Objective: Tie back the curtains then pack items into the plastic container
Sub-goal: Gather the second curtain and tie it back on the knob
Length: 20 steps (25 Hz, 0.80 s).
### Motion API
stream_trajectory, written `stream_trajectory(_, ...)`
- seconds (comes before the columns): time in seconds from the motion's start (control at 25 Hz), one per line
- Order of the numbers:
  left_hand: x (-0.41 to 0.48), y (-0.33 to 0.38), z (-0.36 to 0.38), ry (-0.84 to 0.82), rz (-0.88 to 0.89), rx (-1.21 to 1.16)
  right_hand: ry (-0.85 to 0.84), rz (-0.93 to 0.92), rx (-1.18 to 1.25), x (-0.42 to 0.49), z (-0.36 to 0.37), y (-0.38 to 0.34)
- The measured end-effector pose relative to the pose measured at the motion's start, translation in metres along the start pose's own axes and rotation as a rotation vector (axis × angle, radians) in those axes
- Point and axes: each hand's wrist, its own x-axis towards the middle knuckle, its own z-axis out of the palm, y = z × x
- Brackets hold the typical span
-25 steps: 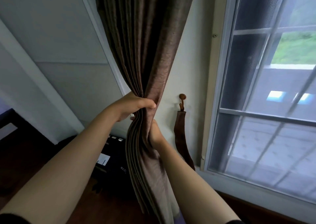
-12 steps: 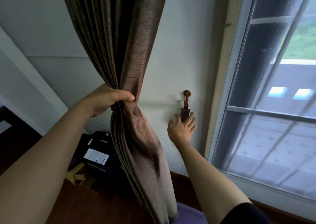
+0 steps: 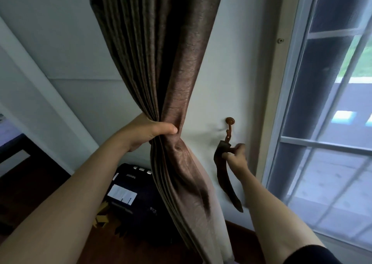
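Black case (image 3: 145,195) — white lettering (upside down) illegible; white label (image 3: 122,194) print too small to read.

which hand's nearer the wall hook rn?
Right. The right hand pinches the tieback strap just below the hook; the left hand grips the bunched curtain, farther off to the hook's left.

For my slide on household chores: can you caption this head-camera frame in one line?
Left hand bunches the brown curtain while the right hand pinches the tieback hanging from its wall hook.
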Motion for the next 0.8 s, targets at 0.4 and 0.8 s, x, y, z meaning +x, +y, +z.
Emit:
stream_trajectory(0.4, 0.033, 0.017, 0.085, -0.089, 0.061, -0.075, -0.375, -0.030, -0.008, -0.048, -0.110, -0.009)
stream_trajectory(0.8, 0.041, 0.047, 0.178, -0.111, 0.091, -0.124, -0.223, -0.149, -0.626, -0.069, -0.239, -0.047)
